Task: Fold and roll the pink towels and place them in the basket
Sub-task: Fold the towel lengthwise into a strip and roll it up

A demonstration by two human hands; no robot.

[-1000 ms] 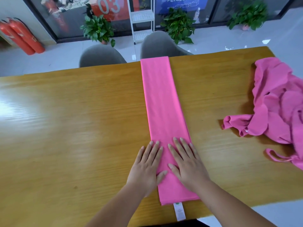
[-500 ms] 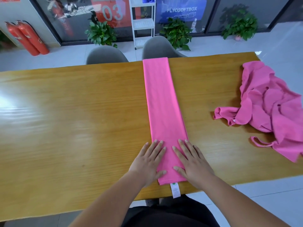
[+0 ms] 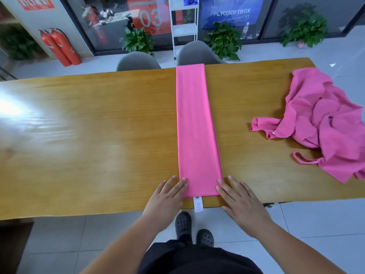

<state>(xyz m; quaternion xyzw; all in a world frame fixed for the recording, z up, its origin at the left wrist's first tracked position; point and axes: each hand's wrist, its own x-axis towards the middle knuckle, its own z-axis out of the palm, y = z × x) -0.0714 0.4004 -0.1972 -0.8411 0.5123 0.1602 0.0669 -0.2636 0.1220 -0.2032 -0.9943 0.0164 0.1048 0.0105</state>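
From the head camera, a long wooden counter (image 3: 88,145) with a glossy, honey-coloured grain fills the middle of the view, and glare washes over its left end. A pink towel (image 3: 195,125) lies on it, folded into a narrow, smooth, flat strip. The strip runs straight from the far edge to just short of the near edge, a little right of the counter's middle. Its sides are crisp and its near end is square. A small white label (image 3: 198,203) sticks out from that end and hangs over the near edge.

The left hand (image 3: 166,198) lies flat on the wood at the strip's near left corner, with straight fingers whose tips touch the cloth's edge. Its grip is wide and holds nothing. The right hand (image 3: 240,202) mirrors it at the near right corner, fingers spread and straight, with the tips against the cloth. Its grip is also wide and holds nothing.

A second pink towel (image 3: 325,123) lies near the right end of the counter, well apart from the strip. It is a crumpled heap of soft folds, with a thin loop trailing toward the near edge.

Beyond the far edge stand two grey, rounded chairs (image 3: 138,61), and behind them a white wire shelf rack (image 3: 184,26). Leafy potted plants (image 3: 223,40) sit on pale floor tiles, and two red fire extinguishers (image 3: 59,48) lean at the left. Below the near edge are dark perforated clogs (image 3: 183,222).
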